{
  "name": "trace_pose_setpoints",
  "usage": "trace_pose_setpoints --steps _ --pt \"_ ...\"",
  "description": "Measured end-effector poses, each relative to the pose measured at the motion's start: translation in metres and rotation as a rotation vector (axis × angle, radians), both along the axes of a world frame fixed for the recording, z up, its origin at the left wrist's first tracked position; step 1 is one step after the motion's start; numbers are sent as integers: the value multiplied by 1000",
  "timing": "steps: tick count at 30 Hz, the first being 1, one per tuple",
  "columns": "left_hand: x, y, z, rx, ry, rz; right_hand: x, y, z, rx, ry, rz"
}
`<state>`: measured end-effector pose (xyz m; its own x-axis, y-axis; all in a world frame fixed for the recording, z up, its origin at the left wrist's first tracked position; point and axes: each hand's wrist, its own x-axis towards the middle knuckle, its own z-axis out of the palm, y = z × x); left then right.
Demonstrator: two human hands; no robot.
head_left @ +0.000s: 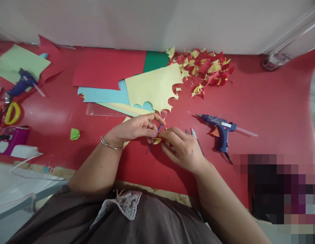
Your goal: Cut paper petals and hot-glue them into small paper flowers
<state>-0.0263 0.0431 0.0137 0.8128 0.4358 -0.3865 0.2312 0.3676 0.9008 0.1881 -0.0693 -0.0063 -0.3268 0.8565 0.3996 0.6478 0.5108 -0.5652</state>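
Note:
My left hand [137, 128], with a bangle at the wrist, is closed around a thin blue stick [148, 149] that slants between thumb and fingers. Close against it, my right hand [185, 147] pinches at a small yellow paper piece [156, 140] beside the stick. The fingers hide part of that piece. Partly behind the right hand lies an open-jawed cutting tool [195, 134], its handles mostly hidden. To the right rests a blue glue gun [221, 127] with a clear glue stick in its back.
A pile of red and yellow paper cutouts [203, 66] sits at the back. Left of it lie yellow [152, 88], red [109, 67] and blue sheets. Another glue gun [22, 83], yellow-handled scissors [12, 113] and a purple power strip [17, 137] are at far left.

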Motion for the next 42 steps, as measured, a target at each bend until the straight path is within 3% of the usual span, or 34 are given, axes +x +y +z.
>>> trace_pose_setpoints --steps 6,11,15,19,40,42 --pt "1 -3 3 130 -15 59 2 2 -2 -45 70 -34" --pt "1 -19 12 563 46 200 4 3 -6 -50 142 -93" --pt "1 -29 21 864 72 145 4 4 -7 -26 140 -112" --pt "2 -32 23 1019 82 144 4 4 -7 -23 130 -125" --pt "3 -31 10 1096 138 123 4 5 -7 -35 120 -139" --pt "3 -32 11 1030 148 159 4 5 -6 -35 128 -143"
